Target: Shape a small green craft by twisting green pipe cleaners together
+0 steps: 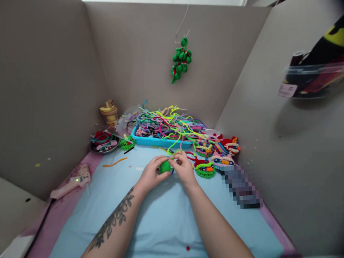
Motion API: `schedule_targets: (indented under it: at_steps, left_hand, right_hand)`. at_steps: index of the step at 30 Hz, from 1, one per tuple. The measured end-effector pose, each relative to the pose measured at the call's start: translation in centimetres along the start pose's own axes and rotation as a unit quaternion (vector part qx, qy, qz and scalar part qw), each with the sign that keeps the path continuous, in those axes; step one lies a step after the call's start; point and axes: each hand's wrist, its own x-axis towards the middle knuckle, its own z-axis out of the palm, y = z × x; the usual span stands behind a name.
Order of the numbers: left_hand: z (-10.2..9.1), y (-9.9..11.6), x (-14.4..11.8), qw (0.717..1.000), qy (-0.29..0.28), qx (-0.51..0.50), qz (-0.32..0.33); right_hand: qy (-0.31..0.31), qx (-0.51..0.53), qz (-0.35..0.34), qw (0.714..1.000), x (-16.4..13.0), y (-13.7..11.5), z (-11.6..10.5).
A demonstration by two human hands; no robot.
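Observation:
My left hand (155,171) is closed around a small green fuzzy piece (164,166), which looks like coiled pipe cleaner. Close against it, my right hand (183,167) pinches a light green pipe cleaner (173,148) that runs up from the fingers. The fingertips of both hands nearly meet over the green piece, so part of it is hidden. Just right of my right hand lies a green pipe-cleaner bird face (205,169) with an orange beak.
Behind my hands, a blue tray (161,141) overflows with colourful pipe cleaners (171,125). A pink glue gun (72,184) lies at left, near a dark bowl (104,146). More bird faces (222,161) and a pixelated dark object (242,187) sit at right. Green ornaments (181,60) hang from a wire.

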Motion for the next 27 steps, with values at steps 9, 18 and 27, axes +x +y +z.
schedule_targets:
  at_steps: [9, 18, 27]
  left_hand:
    - [0.0, -1.5, 0.1, 0.992, 0.118, 0.023, -0.028]
    - [0.0, -0.6, 0.0, 0.99, 0.127, 0.051, 0.014]
    - [0.5, -1.8, -0.2, 0.978, 0.154, 0.103, 0.095]
  right_hand:
    - [-0.083, 0.079, 0.074, 0.991, 0.3, 1.4, 0.5]
    - [-0.065, 0.135, 0.103, 0.983, 0.0, 0.8, 1.2]
    - [-0.064, 0.232, 0.136, 0.961, -0.2, 0.2, 1.7]
